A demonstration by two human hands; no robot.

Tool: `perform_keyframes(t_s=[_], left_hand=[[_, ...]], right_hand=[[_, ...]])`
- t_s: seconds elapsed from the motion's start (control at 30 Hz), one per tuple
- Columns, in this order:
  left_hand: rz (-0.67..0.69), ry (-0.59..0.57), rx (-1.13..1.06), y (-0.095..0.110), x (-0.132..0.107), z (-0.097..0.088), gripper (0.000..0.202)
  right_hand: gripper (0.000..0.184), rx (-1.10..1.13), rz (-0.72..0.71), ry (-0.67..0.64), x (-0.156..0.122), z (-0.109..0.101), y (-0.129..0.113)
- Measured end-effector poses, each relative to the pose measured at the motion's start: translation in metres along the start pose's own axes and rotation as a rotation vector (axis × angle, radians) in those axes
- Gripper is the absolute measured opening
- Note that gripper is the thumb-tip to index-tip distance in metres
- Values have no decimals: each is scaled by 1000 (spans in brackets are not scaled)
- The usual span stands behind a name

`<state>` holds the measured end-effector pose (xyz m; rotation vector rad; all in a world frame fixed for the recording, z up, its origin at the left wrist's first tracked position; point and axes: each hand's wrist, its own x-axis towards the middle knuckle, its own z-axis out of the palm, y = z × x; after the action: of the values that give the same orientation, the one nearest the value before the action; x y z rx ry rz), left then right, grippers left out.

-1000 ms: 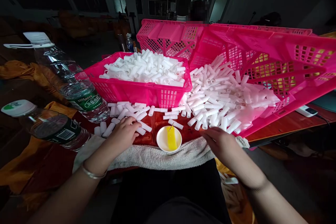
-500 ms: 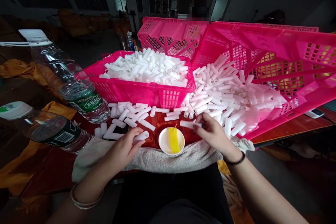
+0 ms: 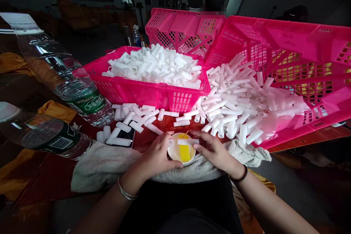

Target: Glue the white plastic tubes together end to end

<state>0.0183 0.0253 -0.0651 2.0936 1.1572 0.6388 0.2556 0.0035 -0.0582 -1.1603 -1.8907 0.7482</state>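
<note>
My left hand [image 3: 156, 156] is closed around a short white tube [image 3: 171, 143], mostly hidden by the fingers, with its round end facing the bowl. My right hand [image 3: 211, 150] pinches another white tube [image 3: 188, 141] by its right end and holds it level over the bowl. Between the two hands sits a small white bowl [image 3: 172, 152] containing a flat yellow piece [image 3: 184, 153]; a thin yellowish stick [image 3: 185, 134] pokes up from it. Under the bowl and wrists lies a grey towel [image 3: 109, 161] along the table's near edge.
A pink basket [image 3: 142, 90] heaped with white tubes stands behind. To its right, a tipped pink crate [image 3: 290, 40] spills a tube pile [image 3: 233, 106]. Loose tubes [image 3: 131, 117] lie on a dark flat object [image 3: 134, 135]. Two large water bottles [image 3: 85, 98] lean at left.
Both hands have moved inward to the bowl, each bringing its white tube. The left hand shifted right, and the right hand's tube now crosses above the bowl. The view has shifted slightly.
</note>
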Motion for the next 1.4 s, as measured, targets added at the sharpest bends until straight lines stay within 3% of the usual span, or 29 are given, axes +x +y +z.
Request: perform_keyframes(t_s=[0.07,0.27,0.43,0.6,0.77,0.9,1.07,1.17,1.27,1.33,1.4], left_hand=[[2,-9,-14,-1,1,1,87],[-13,-30,-26,2,2,-3,86],[-30,-34,-7,2,1,-2,83],[1,-7,18,-1,0,-1,84],[1,-24,23,-1,-1,-1,85],[10,-2,30,-1,-1,-1,86],[24,4,70,-1,2,-2,80],[71,10,122,1,2,-6,81],[173,60,173,5,-1,-12,52],[189,90,206,10,-3,-17,23],[203,73,247,17,-5,-23,19]], right_hand=[[25,-6,60,-4,-1,-1,-2],[14,-112,-132,11,-4,-1,3],[20,67,82,-16,-5,1,7],[11,-35,-109,5,-6,0,6],[17,73,49,23,-7,3,7],[9,-64,-90,66,-6,6,5],[16,38,98,30,-6,6,2],[13,-156,-66,42,-8,2,1],[16,-175,-244,87,-11,0,-1],[15,-7,-200,162,-13,0,-6],[16,184,-91,215,-15,1,-15]])
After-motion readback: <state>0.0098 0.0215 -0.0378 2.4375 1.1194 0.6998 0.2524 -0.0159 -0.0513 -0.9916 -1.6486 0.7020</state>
